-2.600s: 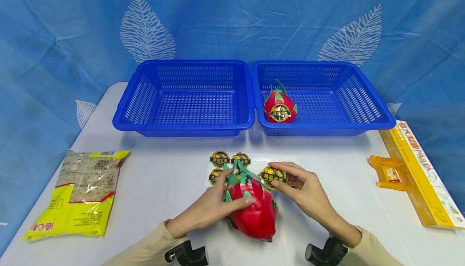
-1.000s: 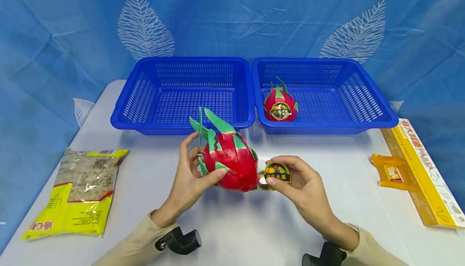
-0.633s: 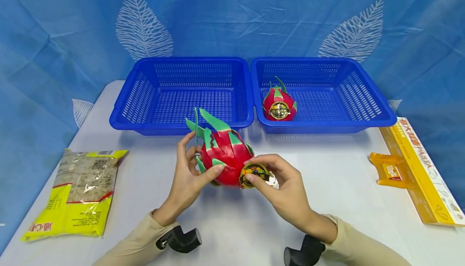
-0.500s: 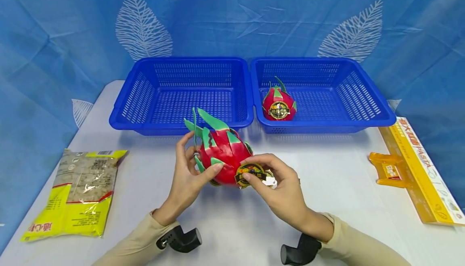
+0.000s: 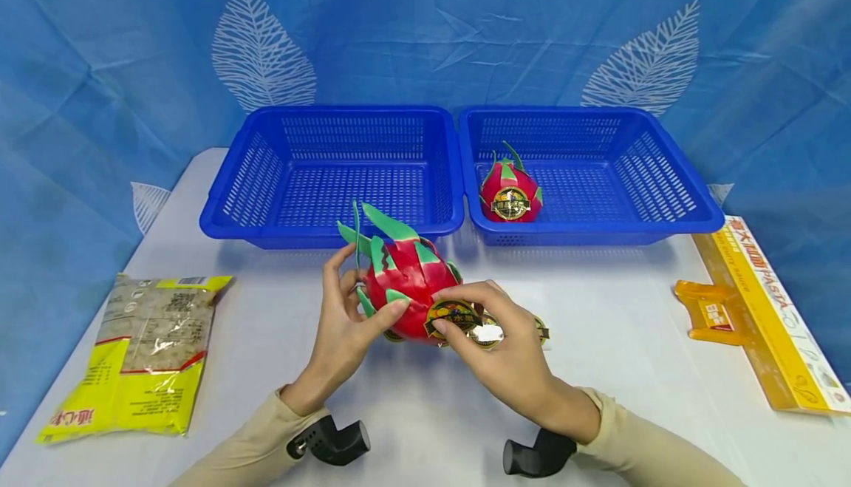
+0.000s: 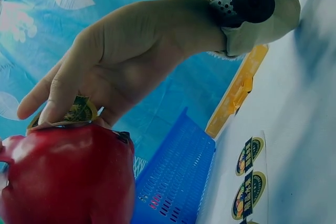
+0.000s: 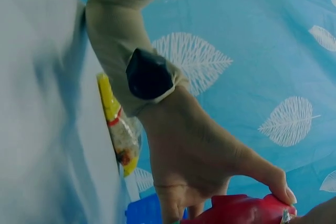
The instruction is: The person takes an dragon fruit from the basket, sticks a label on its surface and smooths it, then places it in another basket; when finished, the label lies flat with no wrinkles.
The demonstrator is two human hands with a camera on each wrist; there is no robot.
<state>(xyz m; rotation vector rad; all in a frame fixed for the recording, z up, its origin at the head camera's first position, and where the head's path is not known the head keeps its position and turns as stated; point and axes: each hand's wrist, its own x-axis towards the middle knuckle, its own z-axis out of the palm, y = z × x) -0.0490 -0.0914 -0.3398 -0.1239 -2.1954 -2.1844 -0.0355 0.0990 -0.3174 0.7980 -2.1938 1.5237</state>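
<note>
In the head view my left hand grips a red dragon fruit with green leaf tips, held above the table. Thumb and fingers of my right hand pinch a round black-and-gold sticker at the fruit's lower right side. From the left wrist, that sticker lies against the top of the red fruit, partly covered by my fingers. The right wrist view shows my left hand around the fruit. More stickers lie on the table, partly hidden behind my right hand.
Two blue baskets stand at the back, left and right. The right one holds another dragon fruit bearing a sticker. A yellow bag lies left; an orange plastic piece and a pasta box lie right.
My left hand has lifted the dragon fruit off the table and tilted it. My right hand has moved left, bringing the sticker against the fruit's side. Over the last half second only it shifted slightly.
</note>
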